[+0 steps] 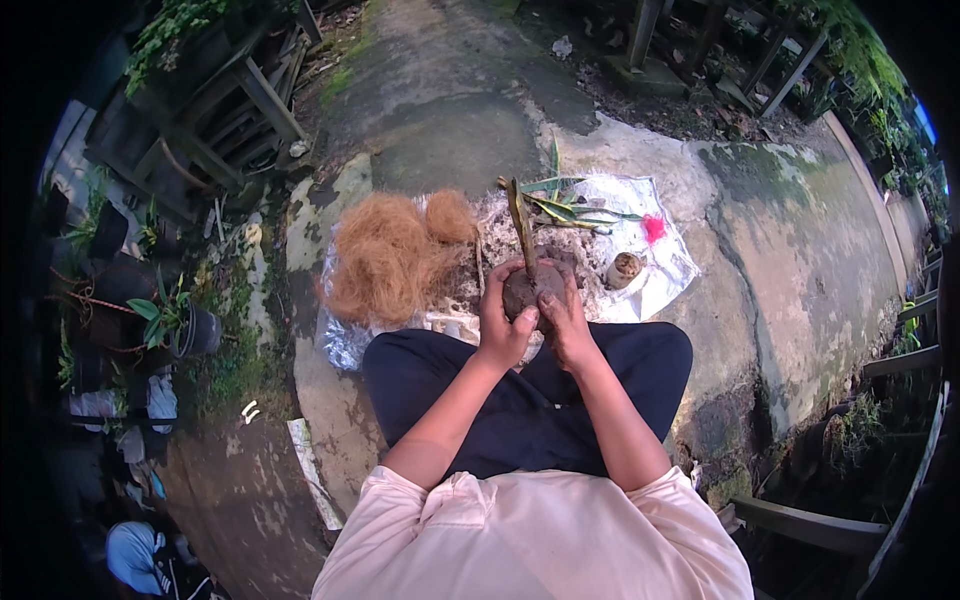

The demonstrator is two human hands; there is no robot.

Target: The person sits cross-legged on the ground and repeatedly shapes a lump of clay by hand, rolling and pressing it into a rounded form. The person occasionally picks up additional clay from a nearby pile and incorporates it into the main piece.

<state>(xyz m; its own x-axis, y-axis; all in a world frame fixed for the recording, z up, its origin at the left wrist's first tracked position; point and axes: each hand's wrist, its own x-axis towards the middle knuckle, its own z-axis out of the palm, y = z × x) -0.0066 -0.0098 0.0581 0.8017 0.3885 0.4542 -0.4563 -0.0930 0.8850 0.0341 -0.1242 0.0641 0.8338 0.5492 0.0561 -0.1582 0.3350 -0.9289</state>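
Both my hands cup a dark ball of wet soil point(528, 291) just above my crossed legs. My left hand point(501, 313) wraps its left side, and my right hand point(568, 319) presses the other side, both thumbs on the near face. Out of the ball's top rises a long, narrow snake plant leaf point(520, 223), yellowish and brown-streaked. Beyond the hands, loose soil point(501, 234) is spread over a white plastic sheet point(670, 264). More variegated snake plant leaves point(564, 211) lie on its far part. The ball's underside is hidden by my fingers.
Brown coconut fibre point(390, 259) is heaped at the left of the sheet. To the right are a small soil-smeared container point(623, 271) and a pinkish-red tangle of string point(654, 228). A potted plant point(196, 330) stands farther left. Wooden railings point(270, 101) border the concrete point(810, 225).
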